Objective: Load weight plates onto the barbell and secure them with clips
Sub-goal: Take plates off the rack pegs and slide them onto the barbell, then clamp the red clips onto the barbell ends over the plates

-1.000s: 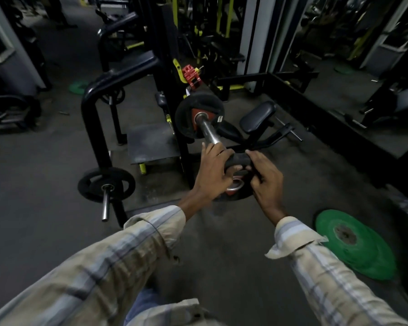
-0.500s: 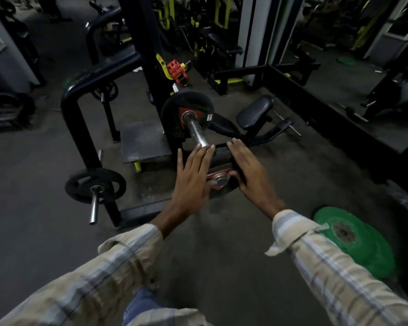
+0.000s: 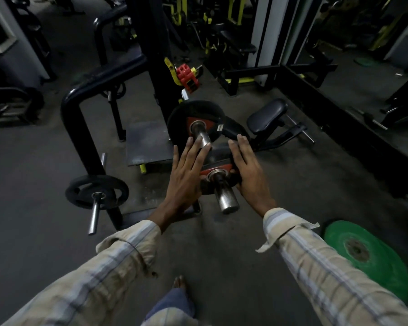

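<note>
The barbell sleeve [image 3: 224,199] points toward me at centre. A black weight plate with a red hub [image 3: 194,111] sits far along it. A second black plate with a red hub [image 3: 216,167] rides on the sleeve nearer its end. My left hand [image 3: 186,178] lies flat against this plate's left side, fingers straight. My right hand [image 3: 248,169] lies flat against its right side, thumb at the hub. Neither hand curls around the rim. A red clip [image 3: 186,75] hangs on the rack upright behind.
A green plate [image 3: 372,260] lies on the floor at lower right. A black plate on a storage peg [image 3: 97,192] stands at left by the black frame [image 3: 80,128]. A padded seat [image 3: 266,116] sits behind on the right. My bare foot [image 3: 178,282] is below.
My hands have gone from gripping the near plate's rim to lying flat on its face. The plate has slid further along the sleeve, whose bare end now sticks out toward me.
</note>
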